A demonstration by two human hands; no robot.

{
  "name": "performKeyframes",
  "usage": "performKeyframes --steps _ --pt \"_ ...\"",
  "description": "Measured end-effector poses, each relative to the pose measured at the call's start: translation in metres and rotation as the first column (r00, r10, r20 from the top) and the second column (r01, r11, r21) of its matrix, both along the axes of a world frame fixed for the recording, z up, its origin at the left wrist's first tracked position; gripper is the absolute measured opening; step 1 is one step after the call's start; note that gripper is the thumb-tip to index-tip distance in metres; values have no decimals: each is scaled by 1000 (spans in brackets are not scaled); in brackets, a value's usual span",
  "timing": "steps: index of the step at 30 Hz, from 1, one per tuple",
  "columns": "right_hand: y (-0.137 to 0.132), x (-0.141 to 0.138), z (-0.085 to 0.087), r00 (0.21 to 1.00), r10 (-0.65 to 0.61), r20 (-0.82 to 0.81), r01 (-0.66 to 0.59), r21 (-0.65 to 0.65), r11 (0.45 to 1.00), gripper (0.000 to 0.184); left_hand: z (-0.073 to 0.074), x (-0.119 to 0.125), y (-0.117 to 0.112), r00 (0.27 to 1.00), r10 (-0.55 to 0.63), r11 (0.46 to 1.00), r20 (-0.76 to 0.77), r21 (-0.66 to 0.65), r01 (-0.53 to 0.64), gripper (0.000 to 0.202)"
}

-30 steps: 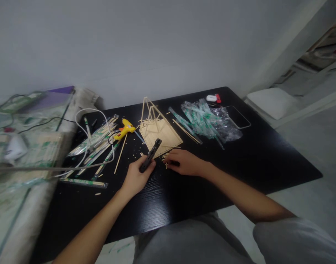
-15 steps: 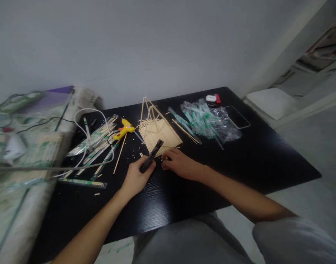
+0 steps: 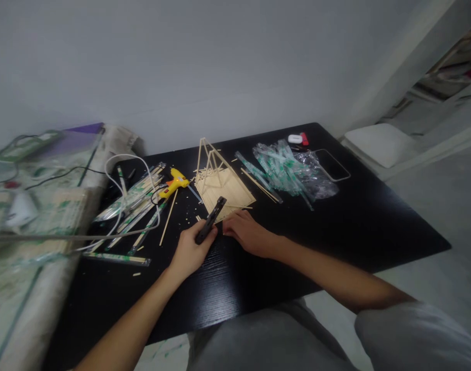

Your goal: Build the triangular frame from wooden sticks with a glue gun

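My left hand (image 3: 191,247) is closed around a slim black tool (image 3: 211,221) that looks like a utility knife, pointing up and away from me. Just right of it, my right hand (image 3: 245,232) has its fingers curled and pressed together low over the table; what they pinch, if anything, is hidden. Both hands are at the near edge of a flat wooden base (image 3: 229,188) made of thin sticks side by side. From the base's back left rises a pointed stick frame (image 3: 210,159).
A yellow glue gun (image 3: 174,183) lies left of the base, by wrapped chopsticks (image 3: 137,198) and a white cable (image 3: 148,172). Loose sticks (image 3: 260,184) and crumpled plastic wrappers (image 3: 281,167) lie right. Farther back are a white case (image 3: 295,139) and a phone-shaped outline (image 3: 333,165).
My right hand has shifted slightly left, toward the left hand, and its fingers have closed together more. The left hand and the black tool have barely moved.
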State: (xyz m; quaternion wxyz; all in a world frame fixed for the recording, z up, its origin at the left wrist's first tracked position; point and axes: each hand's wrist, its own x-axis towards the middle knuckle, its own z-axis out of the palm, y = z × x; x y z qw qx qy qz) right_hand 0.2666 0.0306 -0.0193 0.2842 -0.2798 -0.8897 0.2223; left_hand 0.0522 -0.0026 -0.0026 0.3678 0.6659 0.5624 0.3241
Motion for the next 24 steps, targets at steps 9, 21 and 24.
performKeyframes --steps 9,21,24 --pt "2 5 2 865 -292 -408 35 -532 846 20 6 -1 0 998 33 999 -53 33 -31 25" --pt "3 -2 2 746 -413 -522 -209 -772 600 28 7 -8 0 943 87 978 -322 205 -20 15" --pt "1 -2 5 757 -384 -528 -231 -767 598 28 5 -10 0 910 95 973 -404 230 1 21"
